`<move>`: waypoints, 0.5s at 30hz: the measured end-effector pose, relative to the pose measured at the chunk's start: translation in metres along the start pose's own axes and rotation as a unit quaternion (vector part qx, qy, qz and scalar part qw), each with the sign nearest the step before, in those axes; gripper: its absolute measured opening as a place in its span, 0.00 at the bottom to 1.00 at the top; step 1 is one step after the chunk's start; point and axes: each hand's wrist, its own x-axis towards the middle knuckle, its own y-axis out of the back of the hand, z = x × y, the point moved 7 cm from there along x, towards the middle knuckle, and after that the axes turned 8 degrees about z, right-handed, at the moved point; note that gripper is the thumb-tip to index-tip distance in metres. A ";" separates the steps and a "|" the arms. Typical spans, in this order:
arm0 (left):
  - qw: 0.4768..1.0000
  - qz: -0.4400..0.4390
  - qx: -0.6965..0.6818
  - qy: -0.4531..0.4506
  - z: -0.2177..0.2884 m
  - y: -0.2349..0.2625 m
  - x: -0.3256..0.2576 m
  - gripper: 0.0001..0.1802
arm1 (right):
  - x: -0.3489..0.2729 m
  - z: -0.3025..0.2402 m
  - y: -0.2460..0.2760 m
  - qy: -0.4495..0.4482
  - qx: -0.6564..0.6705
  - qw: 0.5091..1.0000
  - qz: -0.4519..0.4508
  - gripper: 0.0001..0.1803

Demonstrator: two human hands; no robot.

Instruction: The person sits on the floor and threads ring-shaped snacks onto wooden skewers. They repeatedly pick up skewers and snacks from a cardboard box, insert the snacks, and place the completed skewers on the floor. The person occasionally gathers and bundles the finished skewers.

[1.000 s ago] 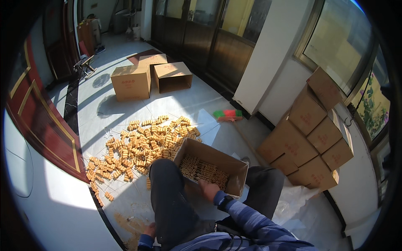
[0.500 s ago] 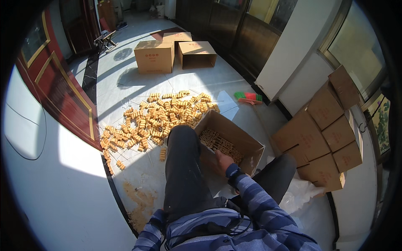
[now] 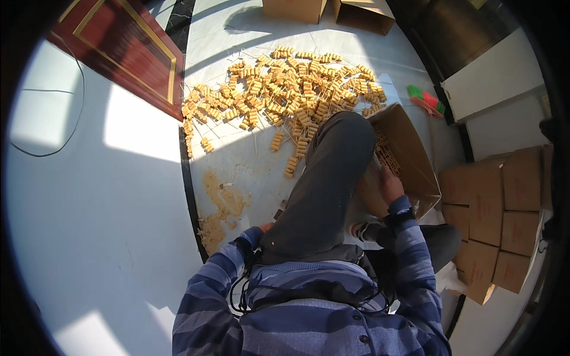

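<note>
My right hand [image 3: 390,184] is closed on the near wall of an open cardboard box [image 3: 415,155], which stands on the floor beside my raised knee. Ridged tan pieces [image 3: 387,153] with round ends are packed inside the box; my knee covers part of them. My left hand [image 3: 266,226] is low beside my thigh, its fingers mostly hidden behind the leg. Near it on the floor is a small dark object [image 3: 279,210], too small to name. In front of my knee spreads a heap of similar ridged yellow-tan pieces [image 3: 270,89] with thin sticks poking out.
Stacked cardboard boxes [image 3: 493,213] stand along the right wall. A broom head [image 3: 426,101] with green and red bristles lies beyond the open box. More boxes [image 3: 363,16] stand at the far end. A red door panel [image 3: 127,50] is at left, and tan dust [image 3: 225,199] covers some floor.
My view has tilted down and swung left, so the scene sits higher and further right. My left hand has come into view beside my thigh. The right hand stays at the box.
</note>
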 end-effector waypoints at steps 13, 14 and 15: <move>0.974 -0.130 0.049 0.179 -0.042 0.005 0.047 0.22 | 0.020 -0.024 0.044 -0.074 0.023 0.981 -0.176 0.18; 0.971 -0.135 0.054 0.191 -0.042 0.009 0.045 0.22 | 0.023 -0.024 0.046 -0.081 0.023 0.979 -0.185 0.19; 0.967 -0.140 0.062 0.202 -0.042 0.015 0.042 0.22 | 0.027 -0.026 0.052 -0.072 0.038 0.983 -0.166 0.20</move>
